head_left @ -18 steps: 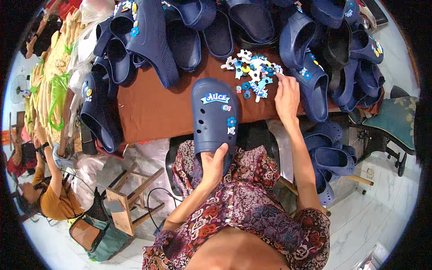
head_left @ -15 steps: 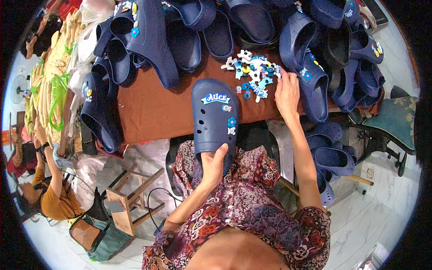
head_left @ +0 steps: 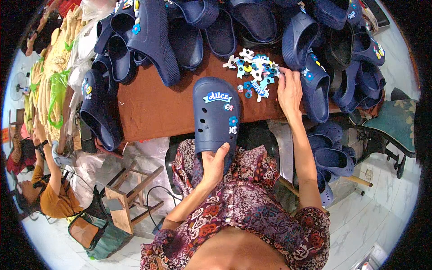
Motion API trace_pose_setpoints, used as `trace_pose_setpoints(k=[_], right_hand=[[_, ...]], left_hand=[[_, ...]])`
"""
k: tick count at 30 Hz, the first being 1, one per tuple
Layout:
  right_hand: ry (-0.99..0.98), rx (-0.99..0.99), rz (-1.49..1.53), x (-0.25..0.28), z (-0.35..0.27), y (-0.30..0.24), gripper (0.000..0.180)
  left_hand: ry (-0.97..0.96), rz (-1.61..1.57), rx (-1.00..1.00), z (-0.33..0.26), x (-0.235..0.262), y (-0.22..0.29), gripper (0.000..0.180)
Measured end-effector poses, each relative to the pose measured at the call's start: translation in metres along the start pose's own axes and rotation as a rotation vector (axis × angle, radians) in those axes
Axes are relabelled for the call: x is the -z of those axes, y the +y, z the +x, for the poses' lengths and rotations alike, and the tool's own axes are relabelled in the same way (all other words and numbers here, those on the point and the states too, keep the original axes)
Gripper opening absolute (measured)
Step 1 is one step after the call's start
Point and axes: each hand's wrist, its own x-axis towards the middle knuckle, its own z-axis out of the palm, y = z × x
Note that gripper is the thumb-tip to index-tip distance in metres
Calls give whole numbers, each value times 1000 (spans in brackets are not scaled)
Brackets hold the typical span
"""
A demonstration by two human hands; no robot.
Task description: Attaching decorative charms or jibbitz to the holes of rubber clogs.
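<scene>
From my feed, the left hand (head_left: pixel 215 163) grips the heel of a navy clog (head_left: pixel 217 116), fingers wrapped round it — toe resting on the brown table (head_left: pixel 153 110), probably to steady it. Farther out, the right hand (head_left: pixel 289 90) lies flat — fingers loosely spread, holding nothing — touching the pile of charms (head_left: pixel 254 72).

The left hand (head_left: pixel 215 163) covers the heel of the navy clog (head_left: pixel 216 114), its fingers out of sight beneath the sole; the right hand (head_left: pixel 290 90) masks the near right edge of the pile of small charms (head_left: pixel 253 72), whose separate shapes are too small to tell; the far row of navy clogs (head_left: pixel 252 20) is cut off by the picture's rim; a co-worker (head_left: pixel 45 189) at the near left is half lost at the dark, bent edge, face unseen.
</scene>
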Motion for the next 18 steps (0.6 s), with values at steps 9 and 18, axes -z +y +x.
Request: trace_pose_setpoints(k=[9, 18], right_hand=[[-68, -64, -67, -13, 11, 1, 29], [-169, -70, -54, -11, 18, 0, 25]], left_hand=[[-1, 20, 10, 1, 2, -2, 56], [-20, 63, 38, -2, 3, 0, 58]])
